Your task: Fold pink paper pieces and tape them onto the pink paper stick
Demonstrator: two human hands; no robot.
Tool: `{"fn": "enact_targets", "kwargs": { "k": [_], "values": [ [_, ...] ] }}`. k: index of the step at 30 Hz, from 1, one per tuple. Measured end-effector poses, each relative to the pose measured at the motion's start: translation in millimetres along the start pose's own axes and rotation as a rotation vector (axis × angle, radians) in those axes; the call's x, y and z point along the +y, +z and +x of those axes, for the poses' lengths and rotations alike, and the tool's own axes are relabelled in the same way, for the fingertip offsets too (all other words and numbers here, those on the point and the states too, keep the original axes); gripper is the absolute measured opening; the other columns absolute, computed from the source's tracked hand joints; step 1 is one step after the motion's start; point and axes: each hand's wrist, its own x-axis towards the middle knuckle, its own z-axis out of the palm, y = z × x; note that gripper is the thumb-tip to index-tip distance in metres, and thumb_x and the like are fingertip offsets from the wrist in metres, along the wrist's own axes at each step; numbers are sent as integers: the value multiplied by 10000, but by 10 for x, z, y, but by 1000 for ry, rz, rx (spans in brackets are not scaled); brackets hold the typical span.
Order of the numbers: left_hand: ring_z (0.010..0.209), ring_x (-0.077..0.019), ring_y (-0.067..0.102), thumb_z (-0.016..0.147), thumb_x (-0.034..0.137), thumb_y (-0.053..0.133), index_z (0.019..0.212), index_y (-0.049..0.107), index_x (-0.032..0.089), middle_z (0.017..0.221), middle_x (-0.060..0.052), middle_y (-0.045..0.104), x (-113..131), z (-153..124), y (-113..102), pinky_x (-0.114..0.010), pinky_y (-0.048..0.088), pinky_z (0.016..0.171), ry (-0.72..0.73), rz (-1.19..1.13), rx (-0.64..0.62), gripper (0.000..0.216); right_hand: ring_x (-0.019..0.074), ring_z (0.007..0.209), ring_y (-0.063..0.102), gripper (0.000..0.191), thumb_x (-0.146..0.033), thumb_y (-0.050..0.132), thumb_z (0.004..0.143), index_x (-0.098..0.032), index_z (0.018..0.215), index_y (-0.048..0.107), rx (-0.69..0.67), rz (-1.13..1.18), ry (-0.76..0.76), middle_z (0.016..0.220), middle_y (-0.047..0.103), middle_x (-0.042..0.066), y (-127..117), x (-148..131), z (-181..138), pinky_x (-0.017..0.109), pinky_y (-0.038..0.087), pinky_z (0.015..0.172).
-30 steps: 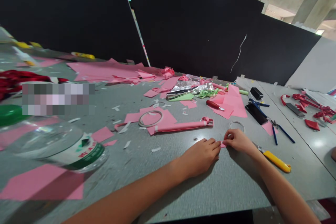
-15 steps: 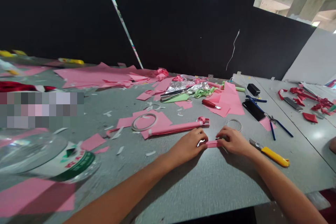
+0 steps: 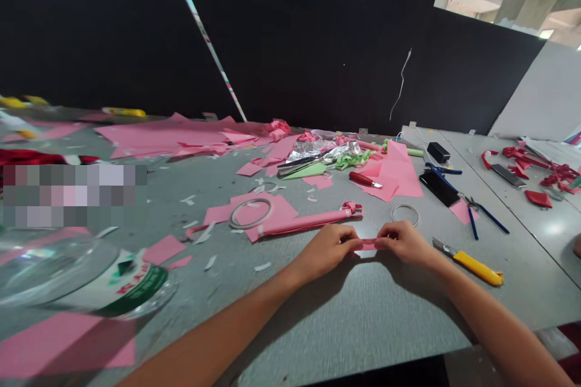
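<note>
A small pink paper strip (image 3: 368,245) is pinched between both my hands just above the grey table (image 3: 354,320). My left hand (image 3: 329,250) holds its left end with curled fingers. My right hand (image 3: 403,242) grips the right end the same way. Just behind my hands lies a rolled pink paper tube (image 3: 308,222) with a knotted end, and a thin tape ring (image 3: 405,214) sits beside my right hand.
A yellow utility knife (image 3: 474,265) lies right of my right hand. Blue pliers (image 3: 481,217), a black phone (image 3: 438,188), a red cutter (image 3: 364,179), foil, pink paper scraps and another tape ring (image 3: 250,213) lie further back. A clear plastic bottle (image 3: 86,275) lies at left.
My hands have lifted the pink piece off the table and drawn slightly apart, each pinching one end of it. The view has shifted a little.
</note>
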Motion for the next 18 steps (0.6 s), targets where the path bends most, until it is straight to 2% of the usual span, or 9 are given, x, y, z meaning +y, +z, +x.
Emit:
{"fn": "enact_targets", "kwargs": {
  "k": [5,8,14,18],
  "values": [
    [663,-184,575,927,498,632,704,678,180,708,-27,690,23,-43,95,-305,380,647,20,-186,104,391,137,546,523,215,-387,738,892,-177,878,785,35,272,53,619,634,0,-42,-53,-11,272,363,537],
    [691,-181,577,948,488,621,761,692,176,752,-27,686,33,-59,148,-297,390,652,50,-224,120,371,123,504,496,298,-468,775,877,-171,886,778,41,327,69,578,596,-17,-5,-90,-19,262,357,509],
    [675,-172,567,998,487,578,803,725,170,745,-17,684,64,-91,169,-289,373,643,73,-152,11,400,129,528,518,270,-427,788,869,-165,808,784,49,272,52,584,609,0,104,-100,-33,259,361,509],
    [695,-179,578,1014,512,557,734,702,166,710,-22,670,31,-81,165,-293,368,659,109,-79,16,468,122,507,496,255,-406,791,857,-165,776,782,38,292,68,554,592,-6,144,-84,-38,257,354,497]
  ]
}}
